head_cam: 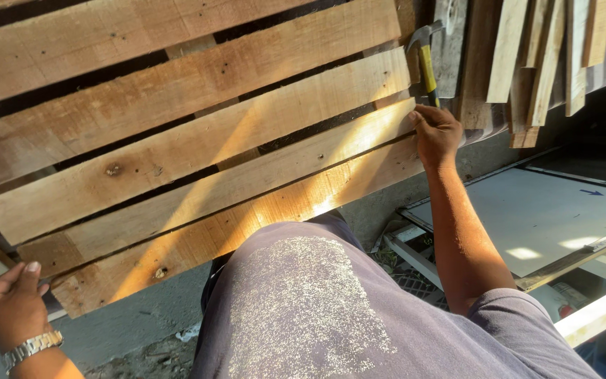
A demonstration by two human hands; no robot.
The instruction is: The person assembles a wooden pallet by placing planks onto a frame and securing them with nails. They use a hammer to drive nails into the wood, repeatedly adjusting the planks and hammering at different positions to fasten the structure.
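Note:
A wooden pallet [177,133] of several rough slats fills the upper left of the head view. My right hand [435,133] is shut on the yellow handle of a claw hammer [426,60], whose steel head points up past the pallet's right end. My left hand [10,305], with a metal wristwatch [31,347] on the wrist, rests at the pallet's lower left corner; what it touches is hidden at the frame edge. My torso in a purple shirt [317,309] fills the lower middle.
A stack of loose wooden slats [541,63] leans at the upper right. A white flat panel [541,217] in a metal frame lies at the right. A concrete floor [135,316] shows below the pallet.

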